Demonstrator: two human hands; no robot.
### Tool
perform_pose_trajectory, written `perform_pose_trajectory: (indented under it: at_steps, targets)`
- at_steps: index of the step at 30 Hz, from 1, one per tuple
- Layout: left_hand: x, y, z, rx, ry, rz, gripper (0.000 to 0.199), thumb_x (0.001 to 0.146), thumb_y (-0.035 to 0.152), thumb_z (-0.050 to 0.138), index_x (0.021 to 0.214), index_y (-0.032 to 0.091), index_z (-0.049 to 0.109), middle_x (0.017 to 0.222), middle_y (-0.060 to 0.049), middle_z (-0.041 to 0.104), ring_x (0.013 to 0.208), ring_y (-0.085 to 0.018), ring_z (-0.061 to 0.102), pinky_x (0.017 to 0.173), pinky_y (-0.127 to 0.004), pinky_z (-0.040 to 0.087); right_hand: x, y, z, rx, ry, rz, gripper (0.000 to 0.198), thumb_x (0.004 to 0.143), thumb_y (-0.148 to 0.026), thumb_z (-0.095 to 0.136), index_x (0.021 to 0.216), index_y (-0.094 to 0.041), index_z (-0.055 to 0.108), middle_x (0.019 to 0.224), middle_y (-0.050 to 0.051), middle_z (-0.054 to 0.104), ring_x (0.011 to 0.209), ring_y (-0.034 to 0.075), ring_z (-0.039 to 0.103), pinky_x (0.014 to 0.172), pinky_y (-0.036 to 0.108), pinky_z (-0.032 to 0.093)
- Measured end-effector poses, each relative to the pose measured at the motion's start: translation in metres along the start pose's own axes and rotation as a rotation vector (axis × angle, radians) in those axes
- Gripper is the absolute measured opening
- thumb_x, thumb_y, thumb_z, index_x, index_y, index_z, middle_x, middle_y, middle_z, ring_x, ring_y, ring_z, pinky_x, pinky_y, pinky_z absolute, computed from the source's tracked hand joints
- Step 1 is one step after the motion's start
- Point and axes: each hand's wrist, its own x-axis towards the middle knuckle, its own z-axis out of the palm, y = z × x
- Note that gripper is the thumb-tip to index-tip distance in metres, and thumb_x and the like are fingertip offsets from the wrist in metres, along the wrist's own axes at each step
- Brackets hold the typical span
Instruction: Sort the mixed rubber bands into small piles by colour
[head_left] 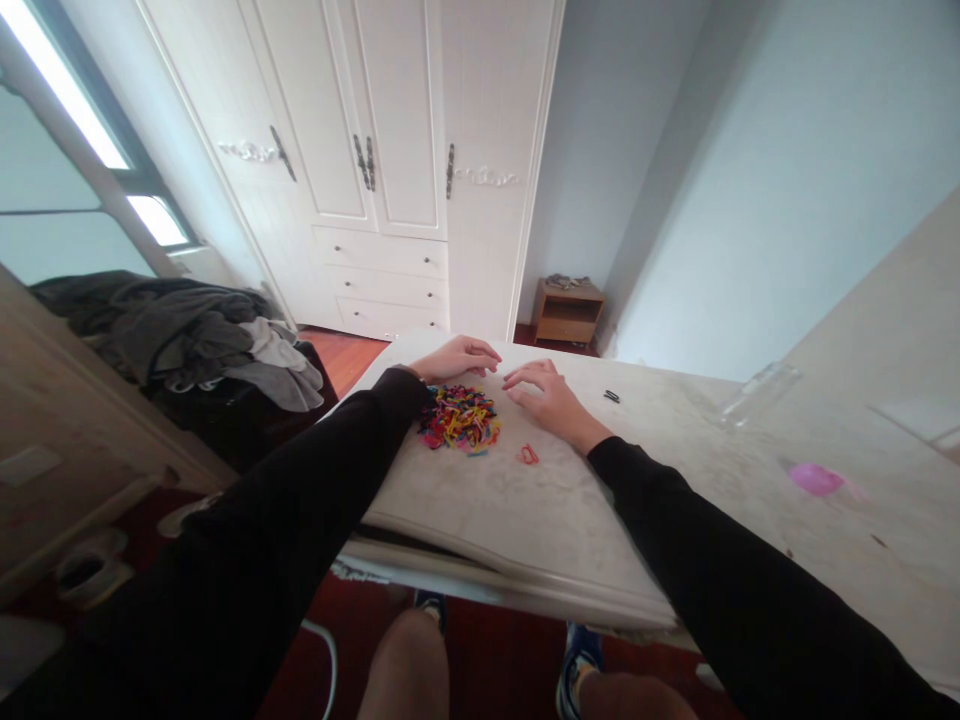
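A heap of small multicoloured bands (459,420), likely hair ties, lies on the pale tabletop (517,530). Just beyond its far edge hovers my left hand (461,358), its fingers stretched to the right and a little apart. Facing it, my right hand (547,395) is to the right of the heap with loosely bent, spread fingers. The fingertips of both hands come close together, and I see nothing held between them. A few red bands (528,455) lie separately, nearer to me. To the right of my right hand is a small black item (612,397), its kind unclear.
Farther right on the table are a clear plastic container (761,393) and a pink balloon-like thing (816,479). A white wardrobe (390,230) and a small wooden cabinet (568,312) stand beyond. Clothes (180,335) are piled at left. The table's front edge (510,585) runs before my knees.
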Motion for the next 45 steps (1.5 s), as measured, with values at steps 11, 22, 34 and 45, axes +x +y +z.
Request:
perform_pose_trajectory:
  at_steps: [11, 22, 34, 45]
  targets:
    - [0.0, 0.001, 0.001, 0.026, -0.002, -0.004, 0.026, 0.079, 0.032, 0.079, 0.095, 0.011, 0.078, 0.088, -0.007, 0.077, 0.076, -0.012, 0.067, 0.075, -0.025, 0.051, -0.001, -0.001, 0.002, 0.102, -0.239, -0.044, 0.015, 0.094, -0.034, 0.068, 0.098, -0.031, 0.082, 0.117, 0.002, 0.079, 0.129, 0.029, 0.052, 0.116, 0.056, 0.034]
    - [-0.002, 0.004, 0.001, 0.081, -0.02, 0.023, 0.022, 0.08, 0.033, 0.077, 0.087, 0.012, 0.08, 0.087, -0.008, 0.078, 0.076, -0.013, 0.067, 0.076, -0.026, 0.052, -0.001, -0.002, -0.004, 0.12, -0.109, -0.042, 0.018, 0.093, -0.031, 0.066, 0.095, -0.025, 0.083, 0.103, 0.006, 0.078, 0.115, 0.026, 0.06, 0.109, 0.046, 0.043]
    - [-0.007, 0.019, 0.008, 0.137, -0.196, 0.006, 0.021, 0.072, 0.033, 0.085, 0.082, 0.014, 0.083, 0.076, -0.006, 0.078, 0.065, -0.012, 0.063, 0.062, -0.023, 0.045, 0.001, 0.003, -0.001, 0.133, 0.034, -0.004, 0.02, 0.092, -0.032, 0.064, 0.093, -0.024, 0.082, 0.101, 0.005, 0.081, 0.106, 0.025, 0.064, 0.101, 0.042, 0.046]
    - [-0.009, 0.022, 0.01, 0.148, -0.189, 0.012, 0.024, 0.072, 0.036, 0.087, 0.075, 0.013, 0.08, 0.059, -0.003, 0.068, 0.053, -0.01, 0.055, 0.053, -0.022, 0.042, 0.001, 0.005, 0.0, 0.115, 0.041, 0.044, 0.02, 0.091, -0.03, 0.065, 0.098, -0.023, 0.082, 0.104, 0.006, 0.079, 0.106, 0.024, 0.064, 0.1, 0.04, 0.046]
